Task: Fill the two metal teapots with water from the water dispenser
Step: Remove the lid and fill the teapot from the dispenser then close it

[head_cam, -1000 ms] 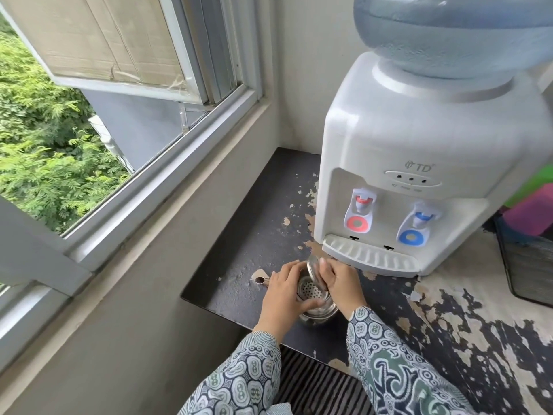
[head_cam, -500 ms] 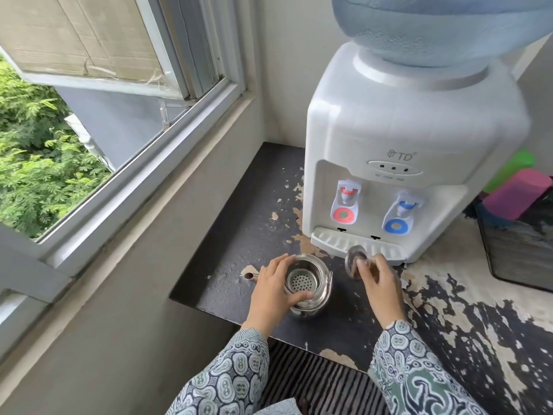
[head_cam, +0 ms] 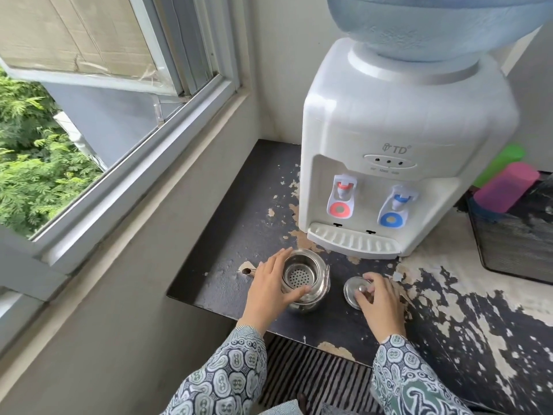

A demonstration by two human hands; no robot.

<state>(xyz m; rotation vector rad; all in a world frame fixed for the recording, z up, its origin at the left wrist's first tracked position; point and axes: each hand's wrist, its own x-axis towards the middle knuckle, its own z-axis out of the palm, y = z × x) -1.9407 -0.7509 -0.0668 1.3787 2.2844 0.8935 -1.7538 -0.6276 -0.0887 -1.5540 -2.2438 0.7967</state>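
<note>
Teapot: a small shiny metal teapot (head_cam: 305, 283) stands on the dark counter (head_cam: 239, 235), near the front edge, just in front of the water dispenser (head_cam: 404, 139). Its top is open and a round strainer with little holes (head_cam: 300, 277) sits inside.
Spout: the teapot's thin spout (head_cam: 247, 271) sticks out to the left, past the left hand.
Left hand: the left hand (head_cam: 270, 284) wraps round the teapot's left side, fingers curled on the rim and thumb low on the front. It is holding the pot.
Lid: the round metal lid (head_cam: 354, 292) lies flat on the counter, just to the right of the teapot, knob up.
Right hand: the right hand (head_cam: 380, 298) is on the lid, with fingertips pinching the little knob.
Dispenser: it is white, with a big blue bottle (head_cam: 434, 22) on top. It has a red tap (head_cam: 342, 190) on the left, a blue tap (head_cam: 399, 200) on the right, and a white drip tray (head_cam: 353, 242) under them. Nothing is under the taps.
Counter: the dark top is peeling in many spots.
Window: an open window (head_cam: 104, 85) is on the left, with green trees outside.
Basket: a black mesh basket (head_cam: 514, 235) sits at the right with pink and green things in it.
Sleeves: both arms wear blue patterned sleeves (head_cam: 224, 375).
</note>
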